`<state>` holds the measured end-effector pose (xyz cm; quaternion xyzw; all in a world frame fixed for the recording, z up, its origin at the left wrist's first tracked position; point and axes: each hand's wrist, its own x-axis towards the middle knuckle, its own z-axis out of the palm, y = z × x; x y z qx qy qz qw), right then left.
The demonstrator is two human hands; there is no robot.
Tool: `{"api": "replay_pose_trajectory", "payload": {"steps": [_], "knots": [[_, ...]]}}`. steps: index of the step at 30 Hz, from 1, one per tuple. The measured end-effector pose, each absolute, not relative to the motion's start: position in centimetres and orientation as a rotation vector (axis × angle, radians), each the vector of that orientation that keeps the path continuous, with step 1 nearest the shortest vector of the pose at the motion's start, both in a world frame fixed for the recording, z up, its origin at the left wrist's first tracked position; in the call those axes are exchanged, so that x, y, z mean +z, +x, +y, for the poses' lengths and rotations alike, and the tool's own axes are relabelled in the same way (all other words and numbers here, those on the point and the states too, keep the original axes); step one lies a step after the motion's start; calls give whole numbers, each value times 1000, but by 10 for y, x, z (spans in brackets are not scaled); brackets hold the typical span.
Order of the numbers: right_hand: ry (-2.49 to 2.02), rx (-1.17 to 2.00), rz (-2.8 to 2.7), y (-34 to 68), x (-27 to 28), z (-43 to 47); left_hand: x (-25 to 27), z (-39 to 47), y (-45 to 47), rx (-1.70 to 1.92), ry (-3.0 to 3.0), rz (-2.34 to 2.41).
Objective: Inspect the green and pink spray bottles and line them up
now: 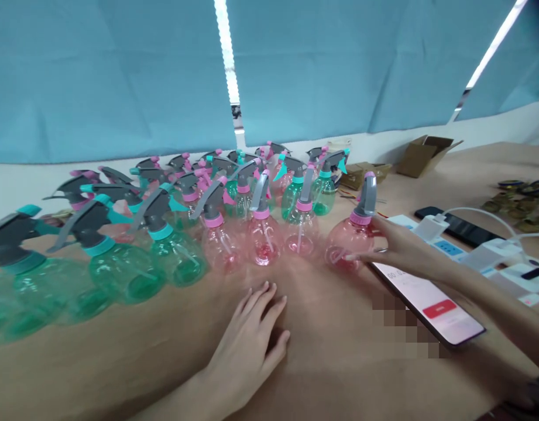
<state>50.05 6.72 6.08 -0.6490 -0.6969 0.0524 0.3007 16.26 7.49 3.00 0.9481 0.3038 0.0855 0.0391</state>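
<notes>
A pink spray bottle [342,238] with a grey trigger head stands upright at the right end of the front row. My right hand [390,245] grips its lower right side, thumb across the front. Flat on the brown table [322,333] lies my left hand [251,345], fingers spread and holding nothing. Nearest to it are more pink spray bottles [264,240], standing just beyond its fingertips. Green spray bottles [126,272] with turquoise collars fill the left of the row. Behind them several pink and green ones crowd together.
A lit phone [431,304] lies below my right forearm. A power strip [449,248] with white chargers and cables, and a dark phone [466,225], are at the right. An open cardboard box [421,158] sits farther back, before a blue curtain [304,64].
</notes>
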Motion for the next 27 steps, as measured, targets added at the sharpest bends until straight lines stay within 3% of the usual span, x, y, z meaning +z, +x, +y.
{"api": "replay_pose_trajectory", "payload": {"steps": [5, 27], "knots": [[-1613, 330, -1842, 508, 65, 91, 28, 75, 160, 248, 2938, 927], [-1612, 300, -1845, 515, 57, 119, 29, 76, 165, 237, 2962, 910]]}}
